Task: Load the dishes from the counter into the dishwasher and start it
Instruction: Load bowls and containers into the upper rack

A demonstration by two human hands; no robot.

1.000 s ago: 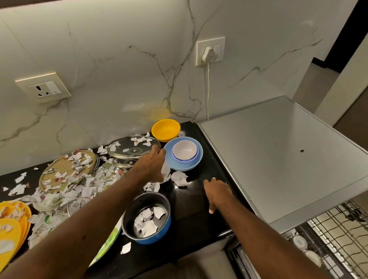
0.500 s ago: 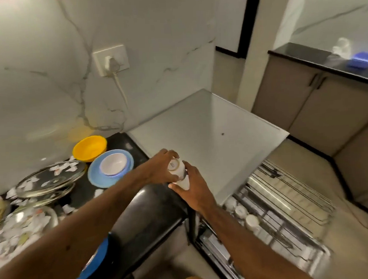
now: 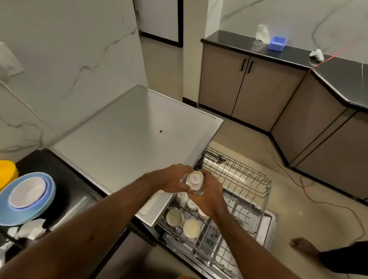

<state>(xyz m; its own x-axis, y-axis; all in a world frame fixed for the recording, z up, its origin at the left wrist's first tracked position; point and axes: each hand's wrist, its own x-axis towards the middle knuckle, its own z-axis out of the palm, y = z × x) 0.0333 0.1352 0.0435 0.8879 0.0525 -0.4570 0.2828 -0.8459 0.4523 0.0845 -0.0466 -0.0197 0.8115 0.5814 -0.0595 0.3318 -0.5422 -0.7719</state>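
Observation:
Both hands hold a small white cup (image 3: 194, 180) upside down above the pulled-out upper rack (image 3: 239, 174) of the open dishwasher (image 3: 135, 129). My left hand (image 3: 173, 178) grips it from the left and my right hand (image 3: 207, 195) wraps it from below and the right. Several white cups (image 3: 191, 227) stand in the rack just beneath. Left on the black counter (image 3: 74, 189) sit a light blue plate (image 3: 2, 215) with a white bowl (image 3: 28, 192) on it and a yellow bowl (image 3: 0, 174).
Torn white paper scraps (image 3: 31, 229) lie on the counter's left part. Grey cabinets (image 3: 251, 87) with a dark worktop run along the right, bearing a blue box (image 3: 277, 43). A red cable (image 3: 307, 194) trails over the floor. My foot (image 3: 301, 245) stands right of the dishwasher.
My left hand took the cup off the counter and my right hand joined it. Both carried it right, from above the counter edge to over the dishwasher rack. My view swung right.

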